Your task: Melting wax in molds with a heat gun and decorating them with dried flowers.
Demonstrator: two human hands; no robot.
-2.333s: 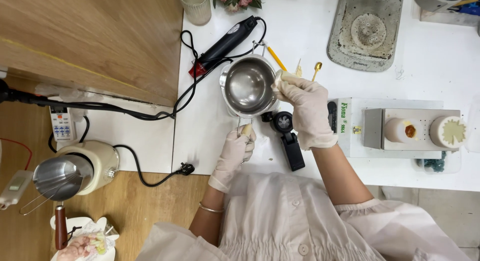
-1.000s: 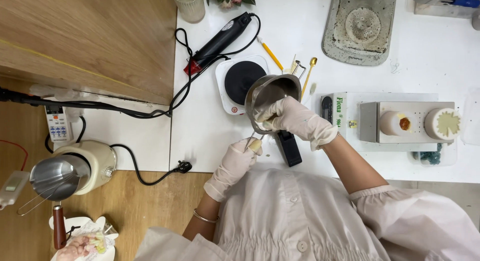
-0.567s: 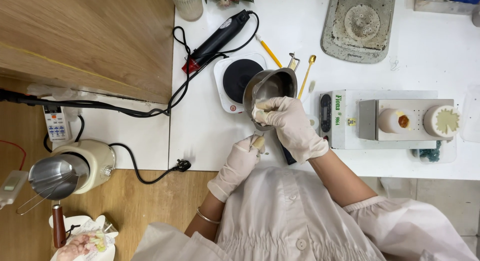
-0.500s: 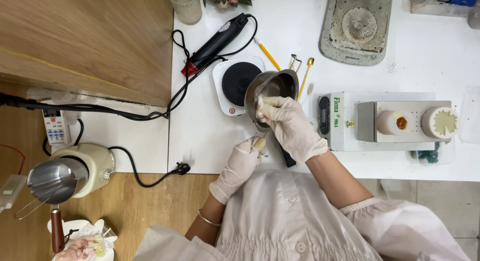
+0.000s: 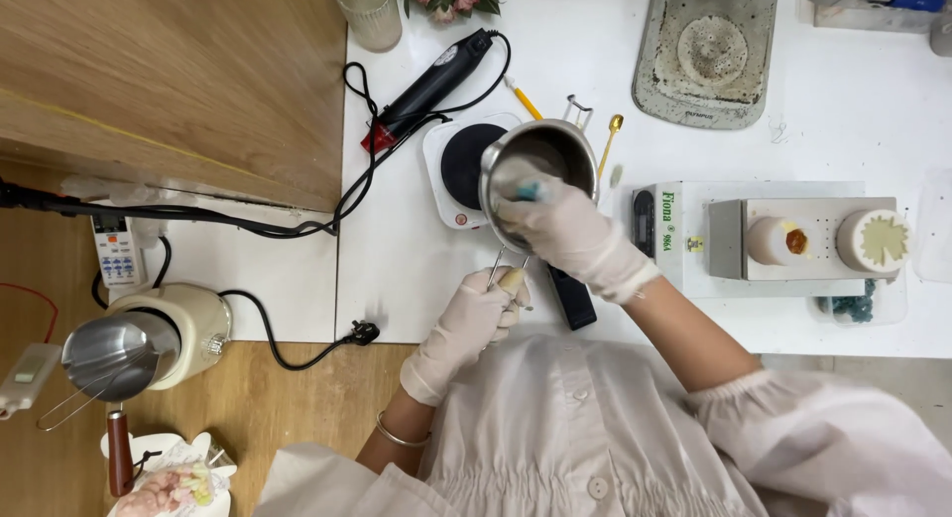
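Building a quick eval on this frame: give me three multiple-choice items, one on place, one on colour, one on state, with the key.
1. Where is the metal pot?
A. Held just right of the black hot plate
B. On the wooden floor
C. On top of the white scale

2. What colour are the gloves on both hands?
A. Blue
B. White
C. Black

3. What is the right hand doing?
A. Resting flat on the table
B. Holding the heat gun
C. Reaching into the pot with a small blue-tipped thing at its fingers

Key: 1 A, the pot overlaps the plate's right edge while the left hand grips its wire handle. 2 B, both gloves are plainly white. 3 C, the gloved fingers sit over the pot's mouth.
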